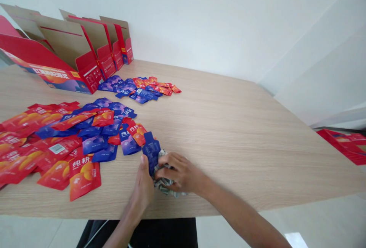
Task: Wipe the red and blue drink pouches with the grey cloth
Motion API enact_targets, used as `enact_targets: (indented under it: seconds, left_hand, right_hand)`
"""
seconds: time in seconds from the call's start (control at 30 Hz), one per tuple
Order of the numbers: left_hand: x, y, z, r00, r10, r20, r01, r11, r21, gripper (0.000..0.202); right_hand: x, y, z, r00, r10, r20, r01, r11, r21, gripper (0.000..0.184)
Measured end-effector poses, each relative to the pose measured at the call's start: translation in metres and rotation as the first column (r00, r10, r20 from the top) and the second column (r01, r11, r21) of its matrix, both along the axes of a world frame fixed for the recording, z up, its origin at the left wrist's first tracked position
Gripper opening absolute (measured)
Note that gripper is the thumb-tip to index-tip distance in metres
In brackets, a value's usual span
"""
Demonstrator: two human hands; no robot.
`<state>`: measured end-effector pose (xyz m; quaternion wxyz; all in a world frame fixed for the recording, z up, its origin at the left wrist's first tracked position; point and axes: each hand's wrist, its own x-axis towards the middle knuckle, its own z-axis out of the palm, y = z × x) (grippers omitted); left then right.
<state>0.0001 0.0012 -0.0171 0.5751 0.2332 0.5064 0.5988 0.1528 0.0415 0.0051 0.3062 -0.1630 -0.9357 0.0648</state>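
Near the table's front edge my left hand [145,185] and my right hand [179,172] meet over a small bunch of pouches [164,181] with silvery backs. A blue pouch [151,151] stands at the front of the bunch. Both hands have their fingers curled round the bunch. To the left lies a big spread of red pouches [42,152] and blue pouches [111,126], flat on the wooden table [234,133]. A second, smaller heap of pouches [140,88] lies farther back.
Open red cardboard boxes [71,50] stand in a row at the back left against the white wall. A flat red carton [343,145] lies off the table's right side. The table's right half is bare wood.
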Motion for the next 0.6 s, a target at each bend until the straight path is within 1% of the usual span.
enact_targets:
  seconds: [0.07,0.13,0.2,0.27,0.33,0.4,0.5,0.6]
  left_hand:
    - [-0.004,0.007,0.007,0.998,0.053,0.025,-0.051,0.996,-0.079,0.078]
    - [-0.005,0.008,0.009,0.997,0.079,0.023,-0.076,0.992,-0.105,0.078]
    - [-0.002,0.004,0.007,0.999,0.040,-0.010,-0.040,0.997,-0.073,0.073]
    - [0.005,-0.006,0.001,0.998,-0.038,-0.054,0.036,0.999,-0.040,0.067]
    - [0.012,-0.017,-0.004,0.992,-0.103,-0.079,0.101,0.994,-0.034,0.061]
    - [0.019,-0.028,-0.008,0.988,-0.132,-0.082,0.128,0.991,-0.049,0.055]
    - [0.024,-0.037,-0.011,0.987,-0.146,-0.072,0.142,0.988,-0.069,0.054]
    - [0.025,-0.037,-0.015,0.988,-0.141,-0.065,0.137,0.988,-0.066,0.054]
  right_hand:
    - [-0.001,-0.002,-0.003,0.996,0.055,0.076,-0.059,0.996,0.059,0.011]
    - [-0.002,-0.003,-0.003,0.996,0.057,0.075,-0.063,0.994,0.085,0.012]
    - [-0.002,-0.002,-0.001,1.000,0.010,0.029,-0.012,0.997,0.077,0.009]
    - [-0.001,-0.001,0.003,0.997,-0.069,-0.018,0.069,0.997,0.044,0.008]
    - [0.001,0.002,0.008,0.983,-0.167,-0.075,0.167,0.986,-0.006,0.007]
    - [0.003,0.005,0.011,0.962,-0.245,-0.123,0.238,0.969,-0.067,0.005]
    - [0.005,0.008,0.014,0.942,-0.300,-0.150,0.282,0.951,-0.128,0.005]
    - [0.005,0.008,0.014,0.947,-0.285,-0.146,0.266,0.954,-0.140,0.007]
